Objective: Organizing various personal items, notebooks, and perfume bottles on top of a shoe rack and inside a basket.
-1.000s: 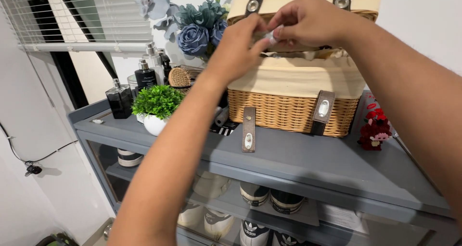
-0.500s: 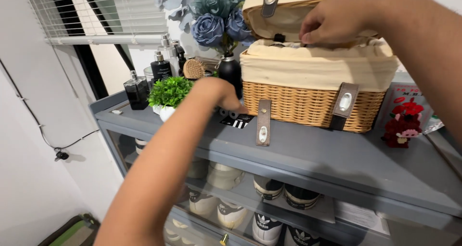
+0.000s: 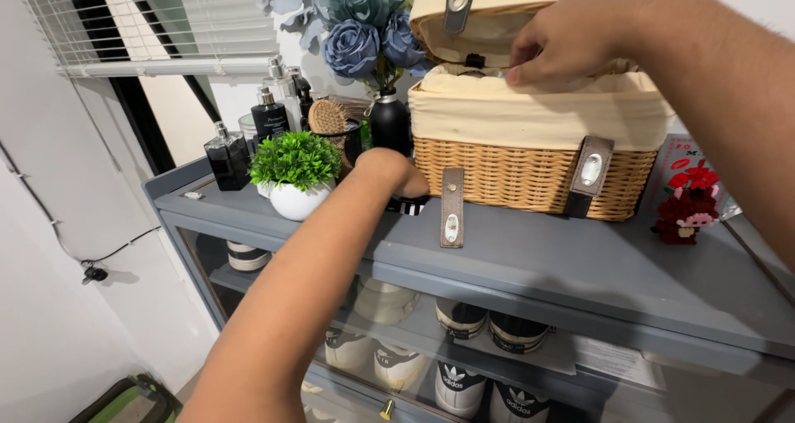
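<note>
The wicker basket [image 3: 530,154] sits on top of the grey cabinet [image 3: 580,274], its lid [image 3: 497,9] tipped up and back so the cloth-lined mouth is open toward the camera. The right hand [image 3: 567,42] is at that mouth, just under the raised lid, fingers curled and pinched together near the far rim of the cloth lining; it may be holding something small there, but the fingertips hide it and I cannot tell. The left hand [image 3: 389,173] is low at the left front corner of the basket, down on the cabinet top, knuckles up and fingers folded over a small black-and-white item [image 3: 411,208] lying there. How firmly it grips that item is not clear, since the hand covers most of it. The item lies just left of the basket's loose leather strap [image 3: 451,208], which hangs over the cabinet edge, and its long side seems to run along the basket's front. Of the two hands the left is plainly the nearer to it, with the right well above at the basket's opening. Left of the basket stand a small green plant in a white pot [image 3: 294,175], dark bottles [image 3: 248,133], a round hairbrush [image 3: 327,118] and a black vase of blue flowers [image 3: 373,50]. Right of the basket is a small red toy figure [image 3: 686,212]. Shoes [image 3: 460,386] show through the cabinet's glass front below the basket.
</note>
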